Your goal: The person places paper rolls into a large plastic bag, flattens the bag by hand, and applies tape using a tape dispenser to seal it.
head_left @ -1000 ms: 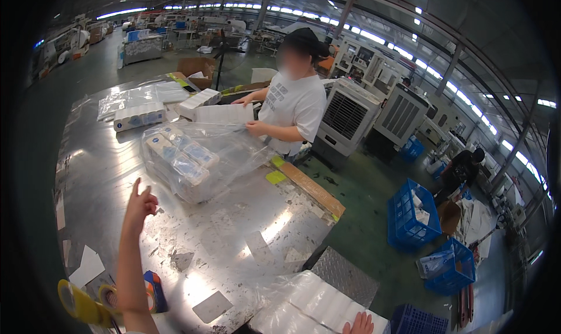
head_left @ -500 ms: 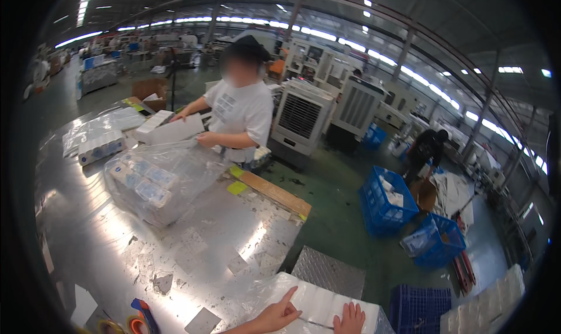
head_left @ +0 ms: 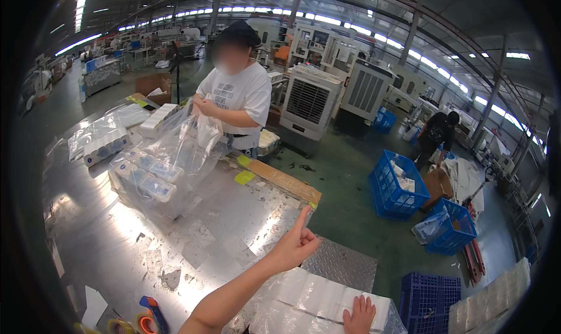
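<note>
The right hand [head_left: 359, 315] rests, fingers slightly spread, on one plastic-wrapped pack [head_left: 315, 294] at the metal table's [head_left: 105, 246] near right edge. The left hand [head_left: 294, 244] points one finger, others loosely curled. Across the table, one co-worker [head_left: 241, 97] holds one clear bag [head_left: 204, 144].

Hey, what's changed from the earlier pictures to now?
Your left hand has swung right across the table, over the wrapped pack, then outward. The co-worker opposite let go of a white pack, now hard to make out; their hands now gather up the clear bag. Your right hand stays on the wrapped pack.
</note>
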`<state>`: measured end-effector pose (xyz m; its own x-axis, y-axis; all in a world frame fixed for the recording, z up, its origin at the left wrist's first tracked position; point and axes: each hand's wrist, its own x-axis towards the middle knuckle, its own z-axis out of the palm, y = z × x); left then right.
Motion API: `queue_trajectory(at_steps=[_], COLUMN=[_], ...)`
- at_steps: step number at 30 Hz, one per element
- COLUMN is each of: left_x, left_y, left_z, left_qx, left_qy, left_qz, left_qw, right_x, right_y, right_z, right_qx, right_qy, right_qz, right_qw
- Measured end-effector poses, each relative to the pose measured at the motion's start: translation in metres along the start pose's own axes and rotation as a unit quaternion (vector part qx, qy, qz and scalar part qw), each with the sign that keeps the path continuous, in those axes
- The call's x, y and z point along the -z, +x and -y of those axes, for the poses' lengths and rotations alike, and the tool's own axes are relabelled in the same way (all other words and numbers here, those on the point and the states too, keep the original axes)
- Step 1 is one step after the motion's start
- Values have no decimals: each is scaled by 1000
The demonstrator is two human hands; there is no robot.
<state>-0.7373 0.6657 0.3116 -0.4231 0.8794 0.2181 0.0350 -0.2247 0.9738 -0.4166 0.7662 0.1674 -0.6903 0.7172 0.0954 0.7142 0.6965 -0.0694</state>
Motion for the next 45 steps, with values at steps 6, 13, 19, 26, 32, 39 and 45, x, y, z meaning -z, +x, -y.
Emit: queue_trajectory(at_steps=[6, 13, 19, 26, 32, 39, 45], left_x=[50, 98, 126, 133, 132, 151, 168], left_y=[-41, -79, -114, -129, -128, -123, -135], left_z=[41, 39, 38, 40, 34, 17, 18], left_qx=[83, 23, 8, -43, -79, -108, -109], left_qy=[-74, -72, -130, -133, -83, -75, -86], left_qz=[-90, -240, -372, -415, -439, -433, -453], left_qw=[990, 968, 919, 899, 891, 892, 881], right_x=[52, 83, 64, 68, 57, 74, 77], right_y=[61, 150, 176, 149, 139, 146, 138], right_z=[42, 193, 275, 334, 359, 380, 402], right_qx=[90, 143, 76, 129, 192, 236, 237], right_qy=[180, 645, 786, 785, 778, 759, 774], right_qz=[140, 257, 278, 265, 213, 212, 216], right_qw=[969, 705, 547, 545, 559, 568, 546])
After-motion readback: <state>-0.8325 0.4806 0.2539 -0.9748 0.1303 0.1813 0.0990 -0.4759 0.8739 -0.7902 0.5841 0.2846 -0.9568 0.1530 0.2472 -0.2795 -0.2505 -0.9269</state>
